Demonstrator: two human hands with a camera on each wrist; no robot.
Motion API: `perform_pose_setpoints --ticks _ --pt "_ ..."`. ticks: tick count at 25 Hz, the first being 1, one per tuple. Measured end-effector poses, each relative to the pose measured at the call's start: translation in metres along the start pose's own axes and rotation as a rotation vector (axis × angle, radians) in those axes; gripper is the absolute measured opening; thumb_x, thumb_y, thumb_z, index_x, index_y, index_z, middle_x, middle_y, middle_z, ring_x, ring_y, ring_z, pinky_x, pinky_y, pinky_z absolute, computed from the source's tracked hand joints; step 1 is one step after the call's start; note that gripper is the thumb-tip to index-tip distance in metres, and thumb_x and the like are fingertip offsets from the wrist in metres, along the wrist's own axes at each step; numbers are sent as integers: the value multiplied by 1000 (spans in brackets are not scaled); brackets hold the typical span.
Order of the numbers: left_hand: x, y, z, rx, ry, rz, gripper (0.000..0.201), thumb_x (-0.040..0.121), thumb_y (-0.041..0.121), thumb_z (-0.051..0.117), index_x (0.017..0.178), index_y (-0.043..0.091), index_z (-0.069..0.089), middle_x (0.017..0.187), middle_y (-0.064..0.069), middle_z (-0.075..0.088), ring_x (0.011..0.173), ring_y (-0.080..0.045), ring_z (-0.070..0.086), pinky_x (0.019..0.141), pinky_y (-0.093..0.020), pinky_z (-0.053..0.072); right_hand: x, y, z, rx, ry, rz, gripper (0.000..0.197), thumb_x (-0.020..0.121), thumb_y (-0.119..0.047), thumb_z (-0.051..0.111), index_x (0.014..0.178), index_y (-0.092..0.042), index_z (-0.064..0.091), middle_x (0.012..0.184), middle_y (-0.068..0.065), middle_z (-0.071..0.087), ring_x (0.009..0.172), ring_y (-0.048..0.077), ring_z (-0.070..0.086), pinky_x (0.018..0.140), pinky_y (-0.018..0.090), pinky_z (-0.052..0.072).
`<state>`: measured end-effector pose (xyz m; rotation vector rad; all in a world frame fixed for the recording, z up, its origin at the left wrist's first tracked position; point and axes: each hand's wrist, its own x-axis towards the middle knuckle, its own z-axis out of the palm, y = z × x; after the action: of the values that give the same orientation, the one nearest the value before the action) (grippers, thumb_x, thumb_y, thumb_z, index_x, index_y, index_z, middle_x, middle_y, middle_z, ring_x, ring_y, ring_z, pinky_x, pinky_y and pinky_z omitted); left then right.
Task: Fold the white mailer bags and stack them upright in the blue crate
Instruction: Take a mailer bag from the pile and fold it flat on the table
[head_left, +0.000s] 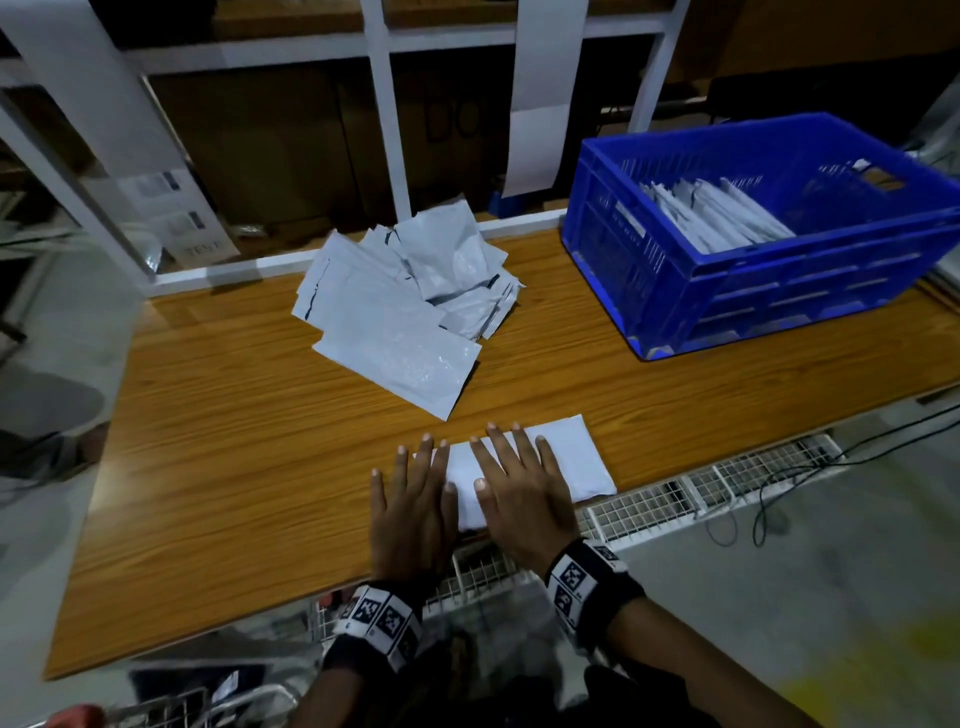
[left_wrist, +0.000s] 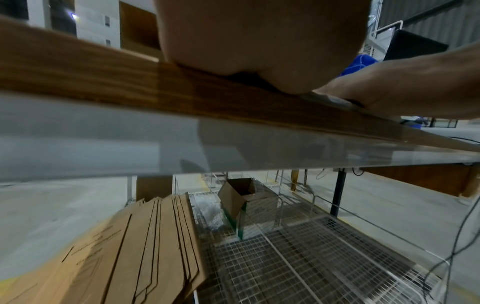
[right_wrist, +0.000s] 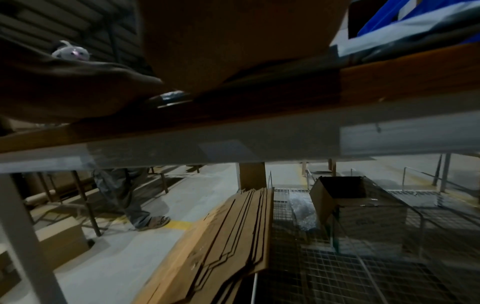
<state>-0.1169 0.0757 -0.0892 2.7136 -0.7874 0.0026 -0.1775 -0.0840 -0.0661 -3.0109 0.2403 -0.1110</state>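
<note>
Both hands lie flat at the near edge of the wooden table, fingers straight and spread; the left hand covers the left end of a folded white mailer bag, the right hand presses its middle; beyond the folded bag sits a loose pile of unfolded bags; to the right of that pile stands the blue crate, folded bags leaning upright inside.
</note>
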Motion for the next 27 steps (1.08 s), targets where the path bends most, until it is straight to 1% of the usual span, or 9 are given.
perform_pose_setpoints --ticks 7,11,14,16,18,20,23,25,27 --pt "-3 0 -3 17 21 5 54 105 36 21 157 24 31 165 1 26 151 -28 26 118 -55 25 3 19 -3 6 -36 68 58 100 -48 29 155 -30 32 163 2 29 151 32 21 120 56 17" --pt "-5 -2 -2 -7 9 6 55 106 37 20 159 26 25 167 3 21 154 -24 18 121 -52 17 1 52 -6 -25 -52 120 62 101 -58 18 156 -30 29 164 1 25 152 29 19 121 56 15" --pt "-4 1 -1 -48 31 -5 55 104 37 22 158 25 30 166 3 24 154 -24 18 122 -54 15 3 71 -10 -25 -76 192 68 99 -61 14 157 -29 26 165 0 21 153 29 15 120 55 17" --pt "-5 2 0 -61 40 -5 56 104 35 23 157 23 31 166 1 23 154 -25 17 122 -56 14 9 72 -14 -23 -104 234 72 97 -64 10 158 -27 22 167 1 16 154 28 8 121 55 12" --pt "-5 0 0 -56 34 -10 56 105 34 22 159 21 28 167 1 20 154 -25 15 121 -57 15 17 58 -20 -17 -86 275 70 101 -58 13 160 -21 16 168 6 8 154 30 0 123 54 2" --pt "-5 -1 1 -43 36 -16 56 105 35 20 159 21 27 167 1 18 155 -25 14 121 -58 16 25 32 -27 57 -3 252 64 104 -46 16 160 -16 11 168 9 1 154 30 -7 124 50 -2" --pt "-4 -3 3 -38 21 -15 55 106 37 19 159 24 25 168 4 15 155 -26 13 121 -59 15 30 -11 -26 228 97 194 59 105 -38 21 160 -17 15 168 6 1 154 27 -7 125 45 3" --pt "-3 -3 4 -30 20 -18 55 106 38 17 160 24 24 168 3 16 154 -26 14 121 -59 15 30 -28 -10 224 85 189 56 105 -36 23 158 -17 25 167 7 12 155 28 3 124 46 12" --pt "-2 -1 3 -17 14 -26 56 106 39 16 159 24 24 167 2 17 154 -27 17 120 -59 16 30 -33 3 143 17 205 56 103 -37 22 153 -16 38 164 7 26 153 29 17 121 51 22"
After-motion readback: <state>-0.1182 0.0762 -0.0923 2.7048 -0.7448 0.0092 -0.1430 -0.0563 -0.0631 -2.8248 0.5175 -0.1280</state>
